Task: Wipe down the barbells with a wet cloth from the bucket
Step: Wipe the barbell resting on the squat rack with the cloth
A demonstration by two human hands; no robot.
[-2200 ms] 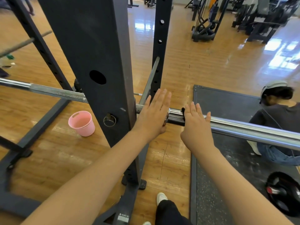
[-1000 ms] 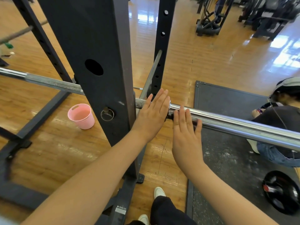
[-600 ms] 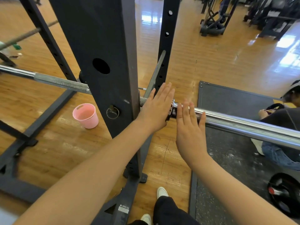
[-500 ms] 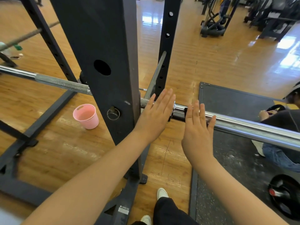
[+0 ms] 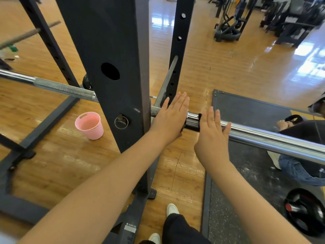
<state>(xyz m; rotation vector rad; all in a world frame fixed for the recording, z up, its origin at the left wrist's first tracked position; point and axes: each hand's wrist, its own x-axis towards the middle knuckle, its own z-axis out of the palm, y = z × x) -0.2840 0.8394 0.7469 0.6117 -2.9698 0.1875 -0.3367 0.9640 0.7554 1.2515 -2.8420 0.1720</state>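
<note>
Two hands: both flat, fingers straight. The left hand (image 5: 171,120) presses the barbell (image 5: 263,138) at its collar; the right hand (image 5: 212,133) lies over a dark cloth (image 5: 200,117) on the sleeve.
Barbell: racked in the black rack (image 5: 114,67), running from 9 to 3 o'clock.
Bucket: the pink bucket (image 5: 89,125) stands on the floor at 9 o'clock, well apart.
Risk: under a flat palm the cloth could slip off; the sleeve may spin and skip spots.
Change: right hand has slid outward from the collar.
</note>
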